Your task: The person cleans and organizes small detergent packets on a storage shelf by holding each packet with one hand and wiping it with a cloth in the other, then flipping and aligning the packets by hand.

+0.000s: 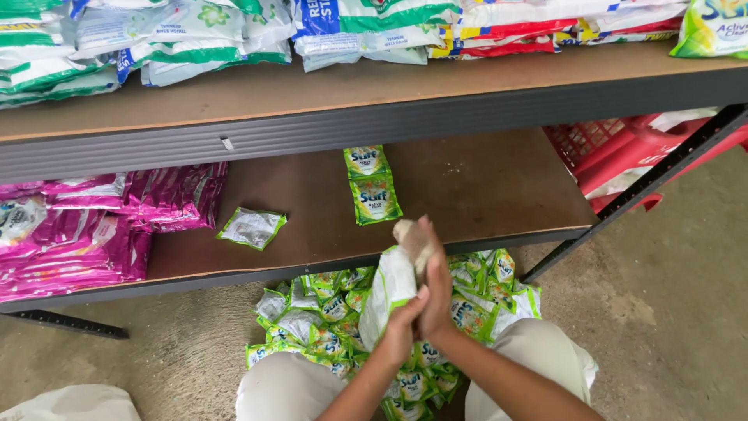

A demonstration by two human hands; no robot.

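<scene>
On the left of the lower shelf [467, 195], pink packets [93, 226] are lying. In the middle, the left hand [401, 327] and right hand [432, 273] are squeezing shut around a strip of green sachets [387, 292] over the floor pile [327, 312]. The strip might slip, being floppy. A red basket [615, 148] is sitting on the concrete floor [662, 312].

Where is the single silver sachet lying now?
In the head view, the silver sachet lies alone on the lower shelf, left of centre, between the pink packets and the two green sachets.

Both hands [421, 300] grip sachets [392, 284] above pile [327, 312]
</scene>
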